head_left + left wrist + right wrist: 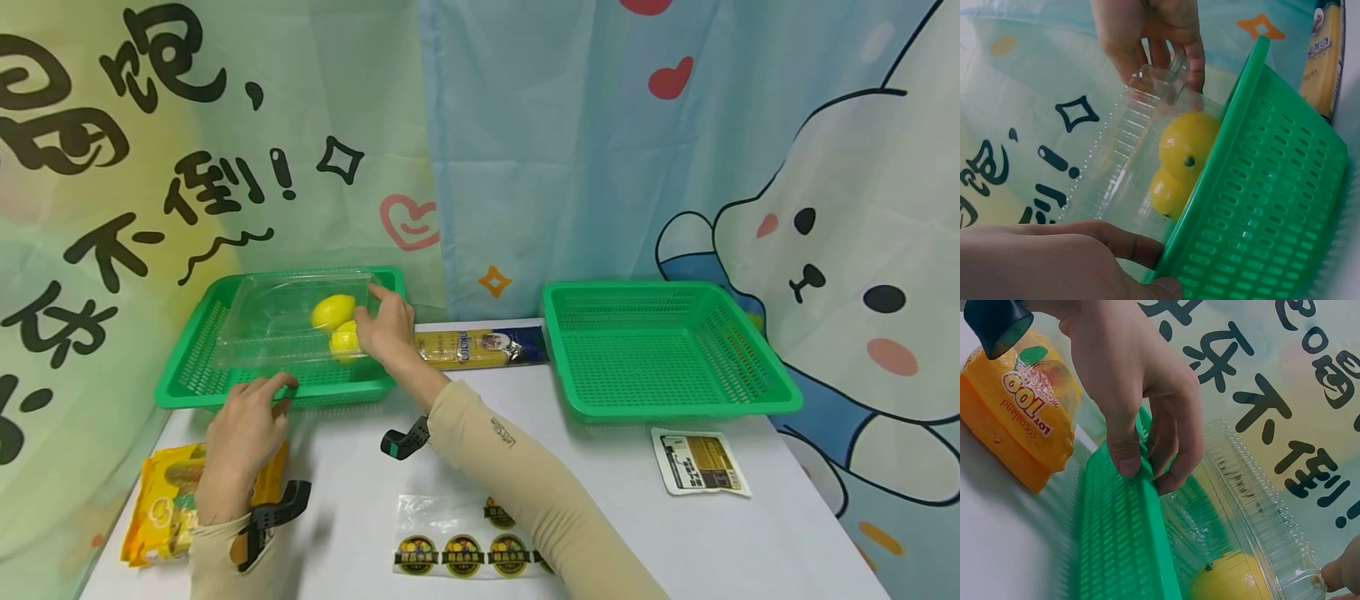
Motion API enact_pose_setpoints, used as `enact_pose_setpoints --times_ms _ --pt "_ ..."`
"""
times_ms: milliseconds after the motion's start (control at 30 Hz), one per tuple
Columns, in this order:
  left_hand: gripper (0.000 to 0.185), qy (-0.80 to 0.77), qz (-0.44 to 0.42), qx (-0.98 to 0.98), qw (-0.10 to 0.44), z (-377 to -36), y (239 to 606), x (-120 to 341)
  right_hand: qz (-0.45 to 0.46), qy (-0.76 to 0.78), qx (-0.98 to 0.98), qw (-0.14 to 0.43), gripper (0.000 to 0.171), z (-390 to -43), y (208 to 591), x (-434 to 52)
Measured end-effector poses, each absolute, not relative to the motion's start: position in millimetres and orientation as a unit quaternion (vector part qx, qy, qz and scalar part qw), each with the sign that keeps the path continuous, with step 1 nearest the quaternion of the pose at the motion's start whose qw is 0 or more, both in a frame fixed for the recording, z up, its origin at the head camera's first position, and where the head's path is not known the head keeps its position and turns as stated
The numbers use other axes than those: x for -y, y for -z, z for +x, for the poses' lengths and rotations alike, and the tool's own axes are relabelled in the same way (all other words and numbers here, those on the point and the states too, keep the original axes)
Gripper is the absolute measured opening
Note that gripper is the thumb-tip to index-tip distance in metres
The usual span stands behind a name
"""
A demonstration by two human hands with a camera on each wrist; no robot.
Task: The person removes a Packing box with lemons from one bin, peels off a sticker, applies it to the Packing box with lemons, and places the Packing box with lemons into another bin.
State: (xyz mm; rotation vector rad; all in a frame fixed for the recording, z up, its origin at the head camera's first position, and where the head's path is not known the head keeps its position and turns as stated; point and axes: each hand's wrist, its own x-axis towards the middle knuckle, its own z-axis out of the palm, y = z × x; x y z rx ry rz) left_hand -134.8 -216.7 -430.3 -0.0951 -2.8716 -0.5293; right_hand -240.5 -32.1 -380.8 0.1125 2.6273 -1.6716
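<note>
A clear plastic box (pixel 273 321) with two yellow lemons (pixel 333 312) lies tilted inside the left green basket (pixel 187 375). With thumb and fingers, my right hand (pixel 388 325) pinches the box's right end, as the left wrist view also shows of the box corner (pixel 1160 81). My left hand (pixel 243 429) grips the basket's front rim; in the right wrist view its thumb is outside the rim (pixel 1150 519) and its fingers are inside. One lemon (pixel 1232 578) shows through the plastic there.
A yellow snack bag (pixel 161 508) lies beneath my left forearm. Behind my right wrist is a pasta packet (pixel 480 348), between the left basket and a second green basket (pixel 637 350). A small sachet (pixel 697 462) and a clear bag with round labels (pixel 457 542) lie in front.
</note>
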Motion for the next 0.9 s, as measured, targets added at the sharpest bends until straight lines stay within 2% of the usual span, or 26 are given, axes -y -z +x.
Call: enact_pose_setpoints --times_ms 900 --pt "0.025 0.182 -0.034 0.977 0.106 -133.7 429.2 215.6 0.028 0.569 -0.822 0.025 0.048 -228.6 356.6 9.4"
